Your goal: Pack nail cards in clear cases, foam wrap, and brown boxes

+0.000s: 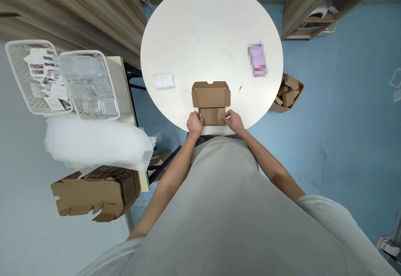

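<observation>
A small brown cardboard box [210, 96] lies at the near edge of the white round table, its lid tipped back away from me. My left hand [194, 123] is closed on the box's left side wall, the thumb reaching inside. On the opposite side, my right hand [234, 121] pinches the right wall beside a flap [221, 116] folded inward. The box's floor shows between both hands. A white padded pouch or folded wrap [163, 81] rests to the left, apart from my hands. A blurred-out purple and pink item [257, 60] lies farther off on the right.
White baskets [114, 79] with clear plastic packs and printed cards stand on a side table at left. Beside them are a white foam-like roll [97, 142] and stacked flat cardboard boxes [94, 194]. An open carton [287, 93] of cardboard pieces sits on the floor at right.
</observation>
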